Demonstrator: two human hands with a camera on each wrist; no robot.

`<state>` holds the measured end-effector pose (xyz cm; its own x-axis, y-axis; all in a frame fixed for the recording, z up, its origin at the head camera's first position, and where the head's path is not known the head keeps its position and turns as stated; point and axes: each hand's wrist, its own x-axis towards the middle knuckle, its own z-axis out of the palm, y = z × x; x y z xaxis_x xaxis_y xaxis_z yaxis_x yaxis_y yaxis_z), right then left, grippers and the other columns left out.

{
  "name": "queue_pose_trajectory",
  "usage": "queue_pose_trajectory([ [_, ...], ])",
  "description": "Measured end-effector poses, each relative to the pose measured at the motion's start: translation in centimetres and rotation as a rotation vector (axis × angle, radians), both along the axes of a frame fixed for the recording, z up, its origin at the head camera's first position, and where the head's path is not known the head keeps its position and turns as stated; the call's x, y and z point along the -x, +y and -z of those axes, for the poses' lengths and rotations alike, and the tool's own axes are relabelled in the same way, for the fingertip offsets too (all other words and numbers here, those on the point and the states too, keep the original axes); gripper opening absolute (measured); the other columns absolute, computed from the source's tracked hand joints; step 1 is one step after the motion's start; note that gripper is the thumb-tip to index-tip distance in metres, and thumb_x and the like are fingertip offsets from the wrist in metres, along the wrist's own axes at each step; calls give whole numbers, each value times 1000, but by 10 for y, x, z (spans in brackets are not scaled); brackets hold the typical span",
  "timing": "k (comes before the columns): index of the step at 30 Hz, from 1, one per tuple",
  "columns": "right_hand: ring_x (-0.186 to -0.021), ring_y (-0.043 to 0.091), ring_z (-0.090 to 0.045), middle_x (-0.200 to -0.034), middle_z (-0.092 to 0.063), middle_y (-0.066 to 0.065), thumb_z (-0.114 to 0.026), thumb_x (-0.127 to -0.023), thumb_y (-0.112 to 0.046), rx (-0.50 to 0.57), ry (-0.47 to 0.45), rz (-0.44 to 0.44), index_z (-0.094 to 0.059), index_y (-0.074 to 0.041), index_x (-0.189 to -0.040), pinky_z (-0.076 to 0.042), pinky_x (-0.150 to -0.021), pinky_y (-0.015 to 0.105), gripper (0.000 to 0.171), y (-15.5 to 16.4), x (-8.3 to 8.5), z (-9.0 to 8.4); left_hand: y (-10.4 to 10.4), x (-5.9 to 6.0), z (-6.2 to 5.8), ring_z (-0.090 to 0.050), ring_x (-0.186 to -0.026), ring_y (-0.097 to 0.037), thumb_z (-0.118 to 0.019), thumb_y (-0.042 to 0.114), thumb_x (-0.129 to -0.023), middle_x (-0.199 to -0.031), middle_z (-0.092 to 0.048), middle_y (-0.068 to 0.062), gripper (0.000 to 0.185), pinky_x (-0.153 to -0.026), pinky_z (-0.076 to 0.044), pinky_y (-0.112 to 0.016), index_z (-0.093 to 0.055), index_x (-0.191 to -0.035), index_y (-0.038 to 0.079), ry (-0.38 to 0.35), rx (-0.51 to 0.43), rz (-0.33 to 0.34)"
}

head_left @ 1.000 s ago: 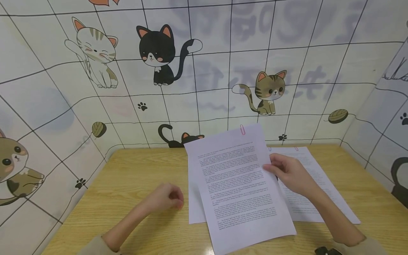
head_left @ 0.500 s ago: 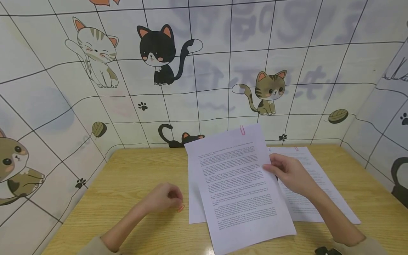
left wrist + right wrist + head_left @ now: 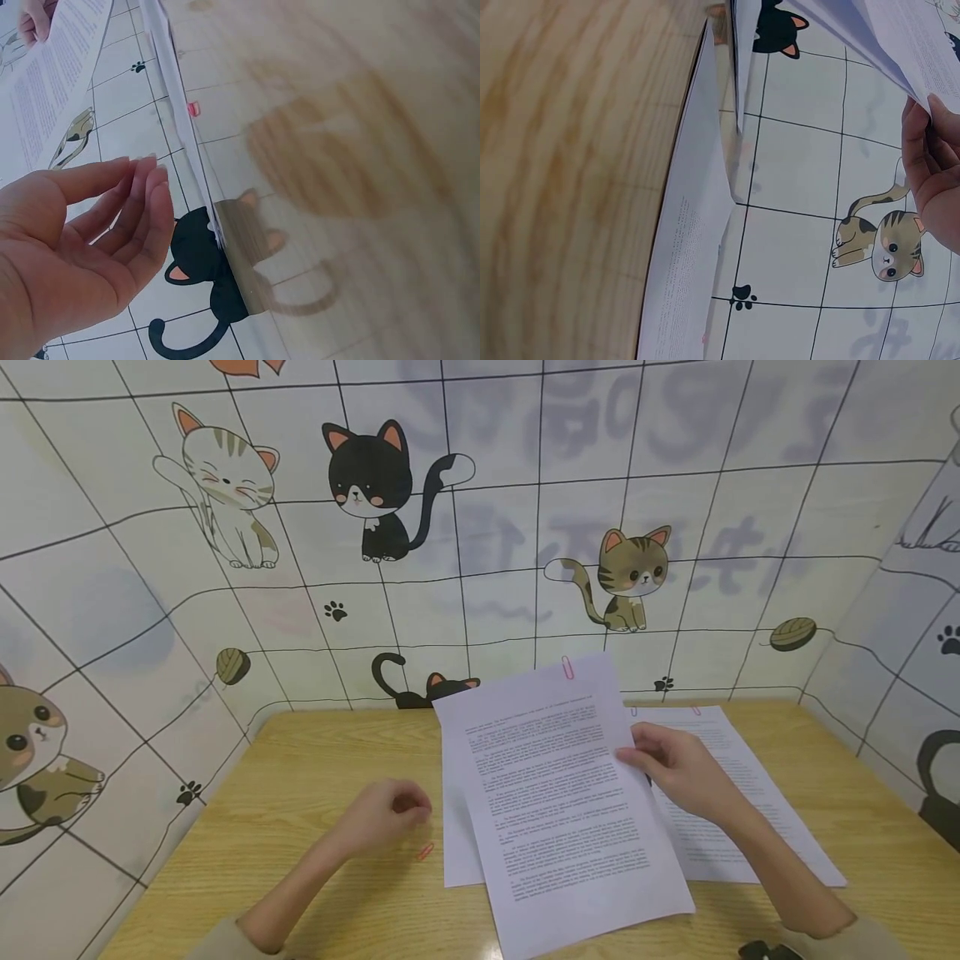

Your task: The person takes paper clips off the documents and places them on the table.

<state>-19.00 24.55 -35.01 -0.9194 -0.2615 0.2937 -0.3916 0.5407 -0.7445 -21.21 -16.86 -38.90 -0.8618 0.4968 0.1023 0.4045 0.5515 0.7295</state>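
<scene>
Paper (image 3: 555, 793) is pinched up by the right hand (image 3: 675, 768) for reading; beside it, left hand (image 3: 386, 818) hangs loose, holding nothing, over a clip (image 3: 425, 852).

Landmark: clipped printed sheets (image 3: 558, 793), raised over the middle of the table (image 3: 315, 777). Beneath them, a flat sheet (image 3: 456, 852) is laid. To their right, a second document (image 3: 738, 810) lies on the table. To their left, a loose paper clip (image 3: 425, 852) lies beside the left hand (image 3: 386, 818). At their right edge, the right hand (image 3: 678, 768) is placed.
</scene>
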Motion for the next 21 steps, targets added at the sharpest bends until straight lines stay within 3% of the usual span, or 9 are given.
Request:
queue_pose_trajectory([
  [5, -66, 15, -64, -88, -70, 4, -65, -99, -7, 3, 11, -5, -65, -3, -108, -50, -54, 27, 11, -1, 0, 0, 1, 2, -4, -67, -80, -24, -68, 5, -95, -89, -71, -9, 7, -68, -54, -26, -71, -98, 0, 25, -84, -81],
  [11, -66, 15, -64, -88, -71, 4, -65, -98, -8, -3, 10, 0, -66, -2, -110, -50, -54, 26, 12, -1, 1, 1, 4, 3, -12, -70, -88, -29, -70, 8, -95, -94, -72, -6, 10, -77, -57, -27, -72, -103, 1, 53, -192, -141],
  [21, -66, 15, -65, -90, -71, 5, -66, -98, -8, 5, 7, 3, -66, -1, -111, -50, -55, 26, 14, -1, 0, 2, 19, -3, -32, -70, -92, -18, -72, 16, -95, -100, -73, -4, 14, -85, -56, -29, -73, -107, 7, 116, -333, -162],
])
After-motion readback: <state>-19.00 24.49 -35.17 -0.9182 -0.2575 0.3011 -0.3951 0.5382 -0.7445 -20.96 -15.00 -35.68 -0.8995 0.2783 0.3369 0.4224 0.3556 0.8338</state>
